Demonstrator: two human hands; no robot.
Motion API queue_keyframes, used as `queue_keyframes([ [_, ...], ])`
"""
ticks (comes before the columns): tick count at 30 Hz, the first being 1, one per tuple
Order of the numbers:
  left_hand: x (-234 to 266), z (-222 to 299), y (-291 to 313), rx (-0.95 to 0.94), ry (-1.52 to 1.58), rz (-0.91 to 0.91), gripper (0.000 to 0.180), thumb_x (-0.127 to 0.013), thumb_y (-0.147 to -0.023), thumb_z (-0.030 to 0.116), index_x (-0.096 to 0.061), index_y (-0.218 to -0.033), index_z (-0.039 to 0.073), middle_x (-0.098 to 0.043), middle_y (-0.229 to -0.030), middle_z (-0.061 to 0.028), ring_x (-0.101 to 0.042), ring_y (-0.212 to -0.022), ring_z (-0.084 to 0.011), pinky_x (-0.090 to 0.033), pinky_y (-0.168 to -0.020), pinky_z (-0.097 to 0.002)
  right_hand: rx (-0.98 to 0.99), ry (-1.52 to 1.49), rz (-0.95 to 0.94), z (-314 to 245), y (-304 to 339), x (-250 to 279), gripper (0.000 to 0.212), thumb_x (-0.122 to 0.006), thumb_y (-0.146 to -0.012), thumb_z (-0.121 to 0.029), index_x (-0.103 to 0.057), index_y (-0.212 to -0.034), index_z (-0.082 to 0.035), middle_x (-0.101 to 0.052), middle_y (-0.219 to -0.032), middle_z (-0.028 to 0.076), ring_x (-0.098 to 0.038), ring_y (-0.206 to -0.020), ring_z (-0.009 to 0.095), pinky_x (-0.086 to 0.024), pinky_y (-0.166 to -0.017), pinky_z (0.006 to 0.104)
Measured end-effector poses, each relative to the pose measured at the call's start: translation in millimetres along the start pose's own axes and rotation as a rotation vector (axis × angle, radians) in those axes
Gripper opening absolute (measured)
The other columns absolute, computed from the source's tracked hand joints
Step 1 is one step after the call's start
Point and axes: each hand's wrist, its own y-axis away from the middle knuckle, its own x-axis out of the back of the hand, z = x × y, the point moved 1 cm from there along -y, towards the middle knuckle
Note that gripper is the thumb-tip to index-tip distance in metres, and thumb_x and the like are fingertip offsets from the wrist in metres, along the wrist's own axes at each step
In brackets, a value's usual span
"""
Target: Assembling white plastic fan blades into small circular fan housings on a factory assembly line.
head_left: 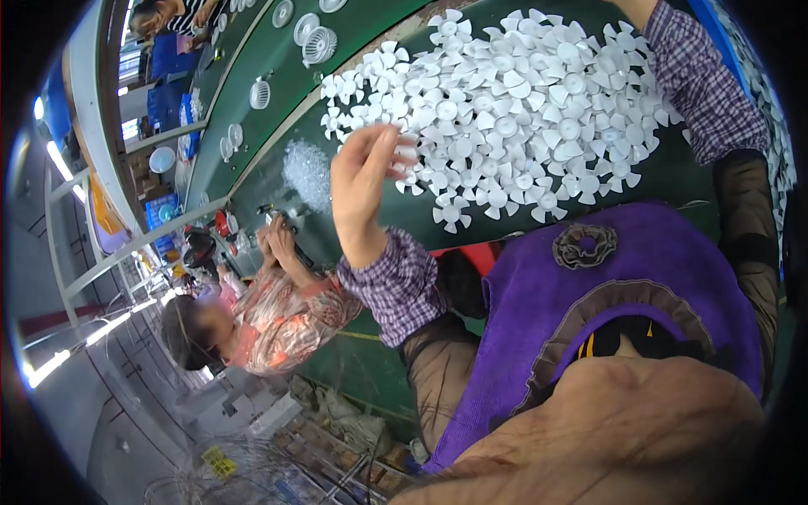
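A wide heap of small white plastic fan blades (522, 109) covers the dark green table in front of me. My left hand (362, 181) is raised at the heap's left edge, its fingers loosely bent and apart. I see nothing held in it, and its fingertips overlap the nearest blades in the picture. My right arm reaches past the heap's right side. Only the wrist end of my right hand (633, 10) shows at the upper edge; its fingers are out of the picture.
Left of the heap lies a pile of small clear pieces (308, 175). Beyond it a co-worker (278, 324) handles a dark tool at the table. White round grilles (320, 45) sit on a green belt at the far left. A blue-edged bin (730, 50) with more white parts stands at the right.
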Motion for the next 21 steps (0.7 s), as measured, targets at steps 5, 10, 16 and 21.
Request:
queue_keyframes([
  [5, 32.5, -95.2, 64.7, 0.334, -0.235, 0.08, 0.016, -0.065, -0.086, 0.016, -0.065, -0.093, 0.002, -0.067, -0.079, -0.004, -0.062, -0.066, -0.0088, -0.047, -0.056, -0.0222, 0.025, 0.043, 0.265, 30.5, -23.5, 50.5, 0.056, -0.058, -0.086, -0.013, -0.037, -0.135, 0.006, -0.055, -0.115, 0.02, -0.06, -0.094, 0.027, -0.056, -0.07, 0.0345],
  [10, -12.5, -149.7, 72.6, 0.418, -0.086, -0.268, 0.015, -0.069, -0.085, 0.016, -0.066, -0.088, 0.001, -0.067, -0.076, -0.0039, -0.061, -0.067, -0.0092, -0.048, -0.057, -0.0224, 0.067, 0.468, 0.188, -28.0, 55.2, 44.2, 0.046, -0.062, -0.084, -0.015, -0.051, -0.123, 0.006, -0.061, -0.105, 0.014, -0.059, -0.086, 0.018, -0.051, -0.07, 0.0284],
  [16, -58.8, -137.4, 49.2, 0.364, 0.056, -0.244, 0.017, -0.064, -0.09, 0.019, -0.065, -0.088, 0.002, -0.067, -0.078, -0.0036, -0.063, -0.068, -0.0106, -0.047, -0.057, -0.0215, 0.131, 0.715, -0.117, -58.3, 177.2, 24.8, 0.028, -0.062, -0.09, -0.019, -0.063, -0.111, -0.001, -0.069, -0.093, 0.006, -0.062, -0.079, 0.012, -0.049, -0.067, 0.0267],
  [21, -71.9, -135.2, 39.1, 0.298, -0.039, -0.325, 0.017, -0.062, -0.091, 0.019, -0.064, -0.09, 0.002, -0.066, -0.08, -0.0035, -0.063, -0.068, -0.0099, -0.046, -0.057, -0.0211, 0.263, 0.737, -0.107, 37.6, 261.6, 37.6, 0.019, -0.063, -0.087, -0.013, -0.067, -0.1, 0.001, -0.07, -0.091, 0.012, -0.067, -0.079, 0.021, -0.052, -0.07, 0.0302],
])
